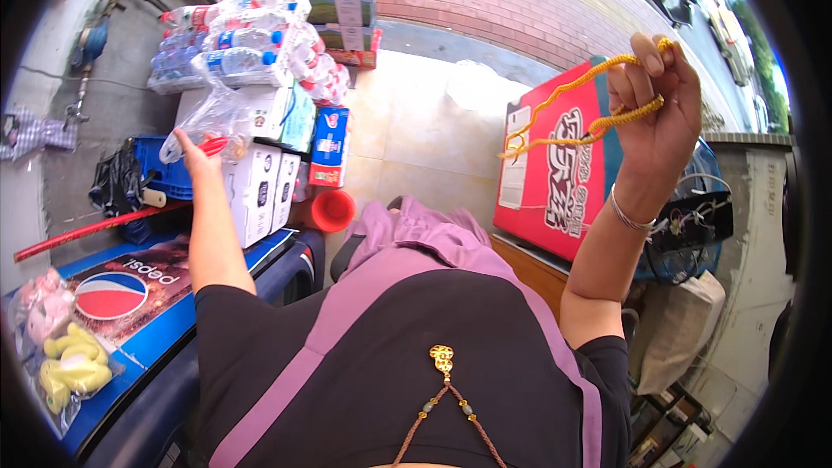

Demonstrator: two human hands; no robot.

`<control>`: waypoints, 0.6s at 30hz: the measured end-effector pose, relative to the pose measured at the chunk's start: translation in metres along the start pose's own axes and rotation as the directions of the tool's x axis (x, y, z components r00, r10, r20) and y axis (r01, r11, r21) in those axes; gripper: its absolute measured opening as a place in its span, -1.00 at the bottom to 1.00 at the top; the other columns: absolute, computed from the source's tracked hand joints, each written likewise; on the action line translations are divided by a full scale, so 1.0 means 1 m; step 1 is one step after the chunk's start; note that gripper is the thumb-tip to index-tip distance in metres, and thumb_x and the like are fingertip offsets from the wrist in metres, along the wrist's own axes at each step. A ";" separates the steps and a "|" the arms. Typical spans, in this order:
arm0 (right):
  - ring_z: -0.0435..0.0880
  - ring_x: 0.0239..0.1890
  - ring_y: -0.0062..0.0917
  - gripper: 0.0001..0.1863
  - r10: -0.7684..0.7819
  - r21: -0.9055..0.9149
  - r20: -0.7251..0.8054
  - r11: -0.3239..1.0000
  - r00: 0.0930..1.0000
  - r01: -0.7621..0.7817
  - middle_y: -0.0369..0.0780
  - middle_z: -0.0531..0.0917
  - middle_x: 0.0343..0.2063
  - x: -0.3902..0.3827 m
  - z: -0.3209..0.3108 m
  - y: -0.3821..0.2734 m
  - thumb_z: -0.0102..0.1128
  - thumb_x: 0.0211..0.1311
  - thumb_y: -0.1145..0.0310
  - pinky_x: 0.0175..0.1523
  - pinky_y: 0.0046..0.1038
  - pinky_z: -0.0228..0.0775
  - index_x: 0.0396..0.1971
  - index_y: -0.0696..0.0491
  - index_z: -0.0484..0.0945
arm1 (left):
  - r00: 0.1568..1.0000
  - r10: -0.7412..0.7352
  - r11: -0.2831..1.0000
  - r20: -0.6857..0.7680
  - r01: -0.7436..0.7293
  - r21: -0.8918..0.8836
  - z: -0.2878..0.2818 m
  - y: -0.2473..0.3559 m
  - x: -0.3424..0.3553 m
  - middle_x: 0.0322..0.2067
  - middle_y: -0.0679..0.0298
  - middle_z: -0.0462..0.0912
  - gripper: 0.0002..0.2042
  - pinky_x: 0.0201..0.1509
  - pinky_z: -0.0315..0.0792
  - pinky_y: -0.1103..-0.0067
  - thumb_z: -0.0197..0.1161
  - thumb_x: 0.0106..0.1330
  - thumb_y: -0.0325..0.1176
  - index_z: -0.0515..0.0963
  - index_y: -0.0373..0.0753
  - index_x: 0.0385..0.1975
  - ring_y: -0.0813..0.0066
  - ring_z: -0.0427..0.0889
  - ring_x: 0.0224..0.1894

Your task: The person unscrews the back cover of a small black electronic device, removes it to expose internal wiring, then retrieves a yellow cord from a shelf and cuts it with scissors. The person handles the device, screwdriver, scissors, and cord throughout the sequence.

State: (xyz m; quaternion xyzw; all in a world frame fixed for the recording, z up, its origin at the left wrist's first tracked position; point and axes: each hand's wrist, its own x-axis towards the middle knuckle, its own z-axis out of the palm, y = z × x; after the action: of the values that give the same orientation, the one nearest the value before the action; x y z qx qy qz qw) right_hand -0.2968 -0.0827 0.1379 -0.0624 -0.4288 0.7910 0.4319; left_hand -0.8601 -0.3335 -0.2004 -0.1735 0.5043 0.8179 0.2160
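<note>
My right hand is raised at the right, its fingers closed round a yellow braided cord. Two strands of the cord hang leftward in front of a large red carton with white and black lettering. On the left, my left hand reaches out and is closed on a clear plastic bag. Something red shows at the bag, too small to name. The bag lies against white cartons, below stacked packs of water bottles.
A red bucket and a blue-and-red box stand beside the cartons. A blue crate and a red pole are at the left. Bagged plush toys lie on a blue cooler. A fan stands at right.
</note>
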 end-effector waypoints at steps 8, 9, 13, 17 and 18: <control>-0.03 -0.70 -0.73 -0.74 -0.012 -0.041 -0.003 0.999 1.000 0.012 -0.27 0.38 -0.50 -0.006 0.014 -0.021 -0.16 0.43 0.35 -0.48 -0.59 -0.08 -0.45 0.14 0.38 | 0.923 0.107 0.992 -0.371 -0.072 0.108 -0.068 -0.041 -0.061 -0.13 0.14 0.39 -0.37 -0.16 0.43 0.46 0.47 0.05 -0.13 0.34 -0.34 0.01 0.36 0.40 -0.15; -0.03 -0.70 -0.73 -0.74 -0.005 -0.028 0.001 1.000 1.000 0.005 -0.27 0.38 -0.50 -0.006 0.015 -0.022 -0.16 0.43 0.34 -0.48 -0.60 -0.08 -0.45 0.14 0.38 | 0.913 0.083 0.995 -0.399 -0.053 0.084 -0.083 -0.050 -0.056 -0.31 0.22 0.43 -0.53 -0.30 0.43 0.48 0.42 0.09 -0.24 0.39 -0.32 -0.10 0.40 0.43 -0.32; -0.03 -0.70 -0.74 -0.76 0.022 -0.003 0.029 1.000 0.999 -0.022 -0.28 0.37 -0.50 -0.002 0.020 -0.021 -0.15 0.43 0.33 -0.48 -0.61 -0.07 -0.43 0.12 0.36 | 0.946 0.066 0.971 -0.318 0.012 0.237 -0.100 -0.083 -0.076 -0.38 0.26 0.48 -0.68 -0.49 0.39 0.50 0.42 0.06 -0.33 0.48 -0.30 -0.25 0.47 0.44 -0.46; -0.02 -0.72 -0.76 -0.77 0.049 -0.003 0.076 0.999 0.996 -0.049 -0.29 0.37 -0.52 0.004 0.034 -0.003 -0.16 0.44 0.32 -0.49 -0.62 -0.06 -0.43 0.09 0.33 | 0.810 -0.339 0.935 0.479 0.235 0.265 0.032 -0.119 -0.235 -0.39 0.27 0.53 -0.57 -0.56 0.35 0.74 0.28 0.17 -0.53 0.41 -0.20 0.08 0.66 0.48 -0.49; -0.02 -0.72 -0.76 -0.77 0.073 0.009 0.119 0.997 0.990 -0.074 -0.29 0.37 -0.52 0.007 0.042 0.002 -0.17 0.45 0.31 -0.49 -0.62 -0.06 -0.42 0.08 0.32 | 0.673 -0.380 0.913 0.634 0.166 0.372 0.058 -0.131 -0.257 -0.39 0.25 0.58 -0.42 -0.45 0.41 0.72 0.29 0.16 -0.53 0.26 -0.17 0.21 0.63 0.53 -0.45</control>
State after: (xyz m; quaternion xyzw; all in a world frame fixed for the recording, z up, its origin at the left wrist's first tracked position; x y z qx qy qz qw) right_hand -0.3224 -0.1039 0.1647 -0.0281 -0.4460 0.8115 0.3765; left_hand -0.5768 -0.2749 -0.1444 0.1047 0.4654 0.6991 0.5326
